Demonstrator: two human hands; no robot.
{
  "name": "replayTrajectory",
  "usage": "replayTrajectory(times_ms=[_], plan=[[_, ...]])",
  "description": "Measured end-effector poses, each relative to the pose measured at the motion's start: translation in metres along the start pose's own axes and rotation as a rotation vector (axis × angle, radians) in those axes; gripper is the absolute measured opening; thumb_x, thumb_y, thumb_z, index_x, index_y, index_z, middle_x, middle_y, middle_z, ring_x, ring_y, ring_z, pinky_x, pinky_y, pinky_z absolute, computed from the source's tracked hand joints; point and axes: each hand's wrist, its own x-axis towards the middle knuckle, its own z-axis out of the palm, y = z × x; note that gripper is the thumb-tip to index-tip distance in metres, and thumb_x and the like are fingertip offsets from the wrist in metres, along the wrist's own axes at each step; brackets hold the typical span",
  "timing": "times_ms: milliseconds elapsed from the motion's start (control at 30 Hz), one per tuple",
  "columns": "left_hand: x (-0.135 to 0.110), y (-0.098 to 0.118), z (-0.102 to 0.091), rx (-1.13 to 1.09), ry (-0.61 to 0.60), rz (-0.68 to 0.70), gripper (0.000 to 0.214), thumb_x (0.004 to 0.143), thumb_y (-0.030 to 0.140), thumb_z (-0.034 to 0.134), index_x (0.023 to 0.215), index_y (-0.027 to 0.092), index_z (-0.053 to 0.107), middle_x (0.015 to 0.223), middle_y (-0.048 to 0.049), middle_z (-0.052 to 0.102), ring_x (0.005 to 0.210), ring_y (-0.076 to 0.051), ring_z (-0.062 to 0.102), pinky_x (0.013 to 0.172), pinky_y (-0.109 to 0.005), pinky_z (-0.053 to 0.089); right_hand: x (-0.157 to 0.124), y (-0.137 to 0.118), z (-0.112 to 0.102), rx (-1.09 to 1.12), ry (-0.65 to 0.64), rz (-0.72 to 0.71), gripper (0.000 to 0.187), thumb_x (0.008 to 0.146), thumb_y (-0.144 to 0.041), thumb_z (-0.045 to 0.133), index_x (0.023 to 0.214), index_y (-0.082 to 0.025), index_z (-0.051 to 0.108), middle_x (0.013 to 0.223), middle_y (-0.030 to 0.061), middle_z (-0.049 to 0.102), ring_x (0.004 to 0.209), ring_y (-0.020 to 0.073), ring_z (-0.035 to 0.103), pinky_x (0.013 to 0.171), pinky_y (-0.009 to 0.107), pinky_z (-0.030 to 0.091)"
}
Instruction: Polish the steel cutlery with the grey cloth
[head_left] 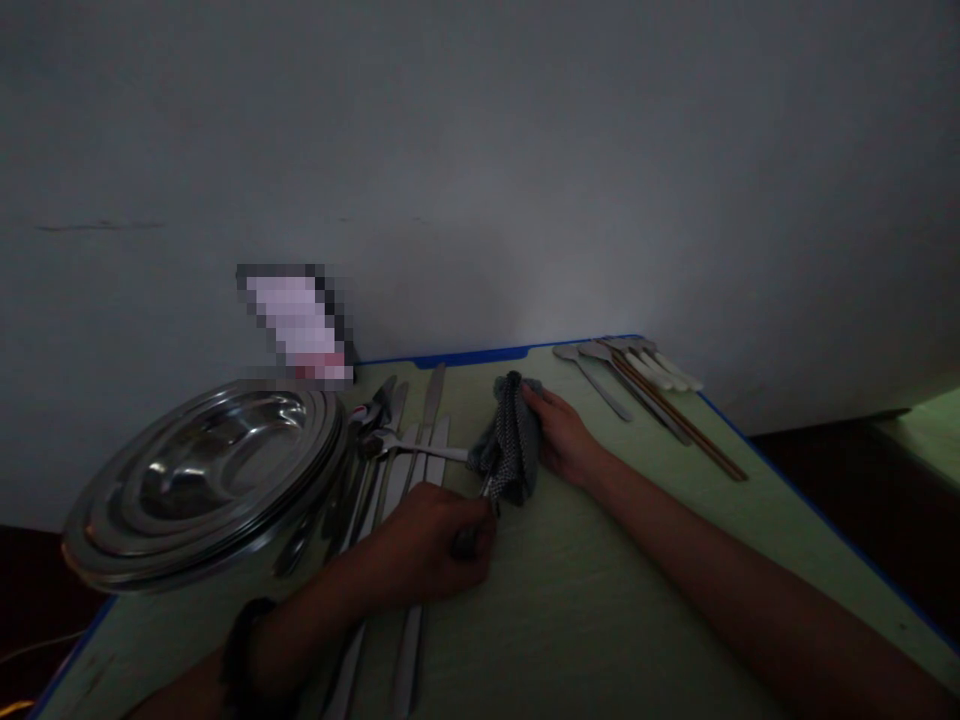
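Observation:
My left hand, with a dark band on the wrist, is closed around the near end of a metal spoon. The spoon's thin handle runs up into a grey checked cloth. Gripping that cloth from the right is my right hand, its fingers partly behind the folds. The far part of the spoon is hidden in the cloth. Under and beside my left forearm lie several table knives, and another spoon lies across them.
Stacked steel plates with compartments stand at the left. At the back right are metal spoons, brown chopsticks and several white-handled utensils. A blurred-out phone-like object leans on the wall behind the green table.

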Motion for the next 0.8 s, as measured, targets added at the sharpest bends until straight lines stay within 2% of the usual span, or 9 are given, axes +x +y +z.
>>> replayTrajectory(times_ms=[233,467,633,733,800], plan=[[-0.0002,0.001,-0.0008,-0.055,0.01,-0.024,0.009,0.067,0.01,0.051,0.066,0.019,0.051,0.056,0.0061,0.052,0.051,-0.009,0.049,0.052,-0.019,0.034,-0.0014,-0.0012,0.0007,-0.033,-0.075,-0.009,0.025,0.065,-0.038,0.07,0.08,-0.02,0.059,0.076,0.0004,0.067,0.083,0.0197,0.063,0.078,0.037,0.05],[-0.0006,0.0025,-0.0024,-0.085,0.048,-0.083,0.007,0.071,0.014,0.051,0.066,0.018,0.052,0.056,0.0063,0.054,0.052,-0.009,0.051,0.054,-0.02,0.035,-0.0074,-0.0042,0.0032,-0.126,-0.154,-0.03,0.024,0.065,-0.029,0.07,0.086,-0.02,0.061,0.078,-0.0009,0.067,0.075,0.0154,0.062,0.081,0.035,0.048],[-0.0006,0.0016,-0.0009,-0.112,0.058,-0.095,0.008,0.073,0.015,0.052,0.065,0.018,0.051,0.055,0.0068,0.051,0.051,-0.008,0.049,0.053,-0.02,0.033,-0.0091,-0.0048,0.0022,-0.182,-0.186,-0.033,0.03,0.064,-0.024,0.069,0.092,-0.022,0.06,0.082,-0.002,0.066,0.07,0.0137,0.061,0.072,0.032,0.049],[-0.0009,0.0019,-0.0001,-0.142,0.102,-0.117,0.008,0.073,0.016,0.052,0.067,0.019,0.047,0.057,0.0071,0.049,0.052,-0.009,0.046,0.053,-0.021,0.032,-0.0091,-0.006,0.0026,-0.191,-0.144,-0.018,0.028,0.061,-0.021,0.067,0.088,-0.023,0.06,0.077,-0.0031,0.065,0.066,0.0136,0.06,0.068,0.031,0.048],[-0.0012,0.0031,-0.0001,-0.256,0.159,-0.163,0.009,0.074,0.018,0.052,0.074,0.021,0.044,0.058,0.0077,0.046,0.051,-0.008,0.042,0.05,-0.02,0.031,-0.0082,-0.0072,0.0028,-0.171,-0.086,-0.007,0.022,0.062,-0.02,0.062,0.084,-0.022,0.06,0.072,-0.0032,0.065,0.064,0.0142,0.059,0.069,0.032,0.048]])
